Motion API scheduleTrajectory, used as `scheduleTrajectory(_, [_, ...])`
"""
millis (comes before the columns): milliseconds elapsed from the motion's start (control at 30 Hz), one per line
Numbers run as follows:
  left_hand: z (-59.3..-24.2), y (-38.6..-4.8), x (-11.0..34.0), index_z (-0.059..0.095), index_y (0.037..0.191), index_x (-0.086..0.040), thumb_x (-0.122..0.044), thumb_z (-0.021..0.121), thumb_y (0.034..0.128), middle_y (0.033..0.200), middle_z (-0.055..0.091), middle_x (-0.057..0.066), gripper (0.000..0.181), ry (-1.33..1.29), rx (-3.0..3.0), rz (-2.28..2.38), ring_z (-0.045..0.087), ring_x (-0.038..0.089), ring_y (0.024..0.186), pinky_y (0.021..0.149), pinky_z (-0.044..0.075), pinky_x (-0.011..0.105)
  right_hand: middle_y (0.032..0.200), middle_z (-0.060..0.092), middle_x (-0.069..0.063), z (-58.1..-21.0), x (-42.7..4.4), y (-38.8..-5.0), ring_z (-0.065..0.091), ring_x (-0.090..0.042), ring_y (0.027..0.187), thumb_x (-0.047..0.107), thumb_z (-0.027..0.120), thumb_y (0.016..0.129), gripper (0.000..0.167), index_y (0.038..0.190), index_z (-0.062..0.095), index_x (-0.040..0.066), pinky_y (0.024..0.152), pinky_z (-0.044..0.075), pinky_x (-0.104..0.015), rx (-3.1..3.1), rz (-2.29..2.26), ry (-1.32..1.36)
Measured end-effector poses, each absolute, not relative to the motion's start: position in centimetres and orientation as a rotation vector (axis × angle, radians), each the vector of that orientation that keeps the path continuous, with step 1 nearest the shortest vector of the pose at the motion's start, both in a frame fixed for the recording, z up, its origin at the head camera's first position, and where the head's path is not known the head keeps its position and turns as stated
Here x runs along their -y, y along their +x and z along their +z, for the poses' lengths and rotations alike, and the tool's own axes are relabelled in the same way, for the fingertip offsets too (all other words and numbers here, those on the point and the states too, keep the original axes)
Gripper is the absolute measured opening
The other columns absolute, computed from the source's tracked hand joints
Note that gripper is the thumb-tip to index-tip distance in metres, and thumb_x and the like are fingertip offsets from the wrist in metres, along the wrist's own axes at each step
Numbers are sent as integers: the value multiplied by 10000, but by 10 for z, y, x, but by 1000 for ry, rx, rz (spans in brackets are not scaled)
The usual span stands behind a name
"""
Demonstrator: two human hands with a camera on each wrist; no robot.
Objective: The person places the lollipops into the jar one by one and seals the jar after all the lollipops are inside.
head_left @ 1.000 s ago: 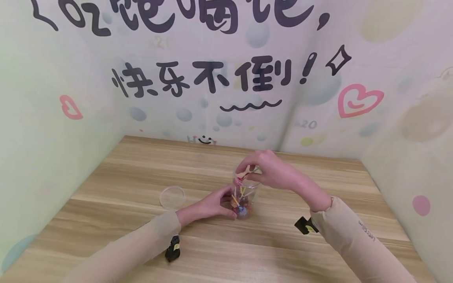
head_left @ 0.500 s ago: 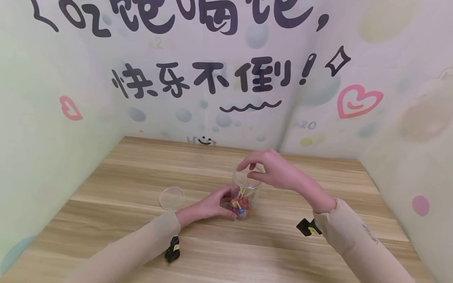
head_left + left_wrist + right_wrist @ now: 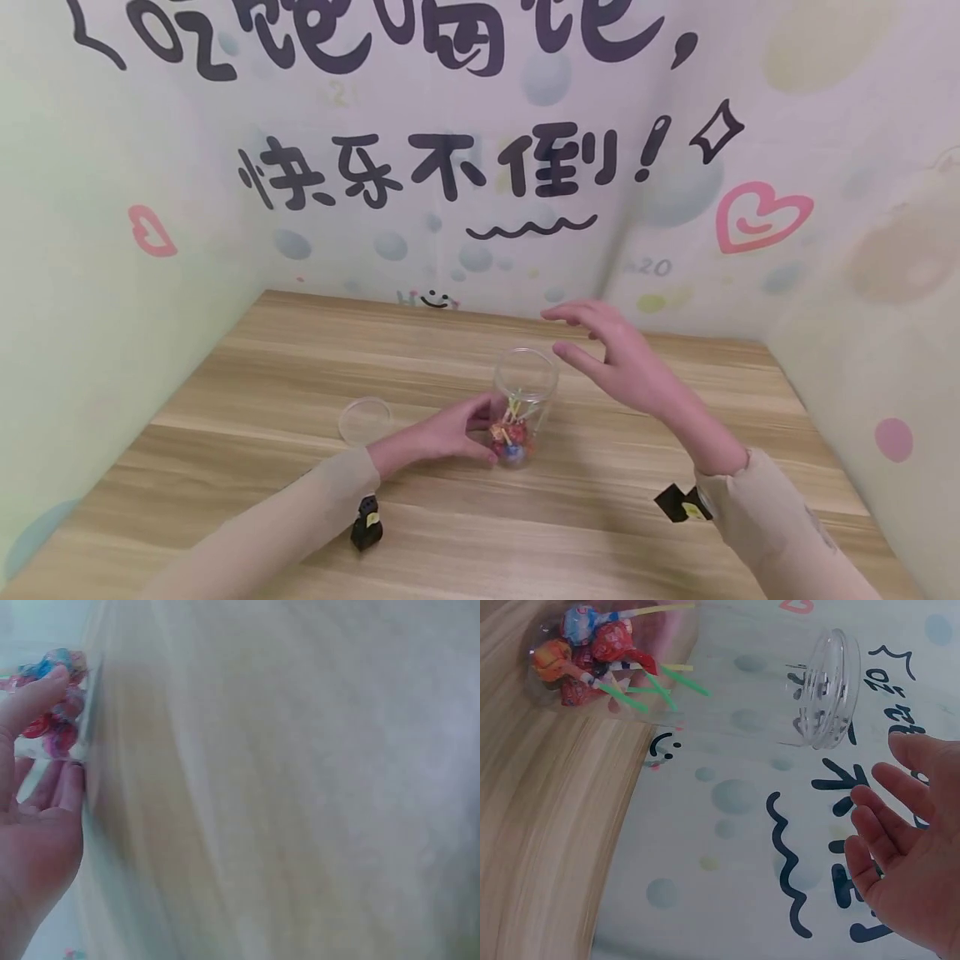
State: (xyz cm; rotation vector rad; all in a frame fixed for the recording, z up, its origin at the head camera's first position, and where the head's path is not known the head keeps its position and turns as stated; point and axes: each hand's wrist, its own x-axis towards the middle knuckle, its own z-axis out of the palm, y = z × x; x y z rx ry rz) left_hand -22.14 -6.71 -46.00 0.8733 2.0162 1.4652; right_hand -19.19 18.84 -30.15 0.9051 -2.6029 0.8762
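A clear plastic jar [image 3: 527,379] without its cover stands upright on the wooden table. Several wrapped lollipops [image 3: 514,435] lie in its bottom; yellow and green sticks show in the right wrist view beside red, blue and orange wrappers [image 3: 613,640]. My left hand [image 3: 448,432] holds the jar low at its left side, thumb in front and fingers partly hidden behind it. In the left wrist view, the thumb of this hand [image 3: 41,840] lies across the jar near the candies. My right hand [image 3: 618,354] hovers right of the jar's rim [image 3: 832,690], fingers loosely spread and holding nothing.
A clear round lid [image 3: 365,420] lies flat on the table [image 3: 300,358], left of the jar and near my left forearm. Walls with black lettering and pink hearts [image 3: 763,217] border the table at the back and sides.
A lollipop pinched by my right hand at the jar's mouth has dropped in among the others. That hand then lifted away up and right, its fingers spreading. My left hand stays at the jar.
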Motion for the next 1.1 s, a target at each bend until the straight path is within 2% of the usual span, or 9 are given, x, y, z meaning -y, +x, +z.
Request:
scheduleTrajectory(133, [-454,-220,74,342,1482,-26,19,803,747,1471,462,204,868,848,-2035,1464,456,376,1379,1185,383,444,1398,563,-36,-316,-195,-189,523,-197,1233,155,664,942,475,1397,530,156,948,510,-373,2531,941,892])
scheduleTrajectory(300, [-446,-217,89,322,1508,-51,-21,795,771,1502,447,182,876,828,-2080,1481,437,359,1395,1192,363,475,1461,504,-77,-343,-201,-186,472,-161,1289,55,695,890,589,1435,477,105,984,503,-300,2447,1113,906])
scheduleTrajectory(467, [-438,-217,111,298,1511,-16,-48,754,824,1501,422,253,825,848,-2150,1487,435,428,1376,1168,368,548,1507,449,-90,-372,-204,-184,424,-65,1322,24,701,876,676,1478,411,129,1025,486,-253,2460,1314,894])
scheduleTrajectory(600, [-433,-218,131,298,1510,-31,-36,746,829,1469,438,286,815,854,-2243,1490,456,473,1337,1137,398,568,1527,425,-76,-393,-204,-184,418,-114,1351,15,698,877,707,1493,379,151,1043,478,-245,2490,1433,888])
scheduleTrajectory(733, [-429,-218,152,307,1507,-37,-30,751,826,1448,458,288,813,855,-2321,1486,466,487,1319,1126,409,570,1492,456,-81,-412,-205,-186,448,-205,1337,8,719,859,725,1486,383,147,1043,506,-322,2505,1468,902])
scheduleTrajectory(933, [-429,-220,186,318,1496,-6,7,748,824,1423,486,281,798,845,-2401,1494,473,506,1298,1092,425,604,1497,455,-116,-437,-203,-190,478,-315,1310,89,790,817,751,1461,406,131,1043,505,-501,2561,1507,955])
scheduleTrajectory(1100, [-430,-217,213,328,1500,-28,-83,785,816,1448,478,258,826,799,-2510,1432,450,489,1328,1104,393,633,1526,419,-137,-446,-198,-192,509,-352,1295,200,823,792,862,1509,347,148,1042,488,-568,2673,1579,939])
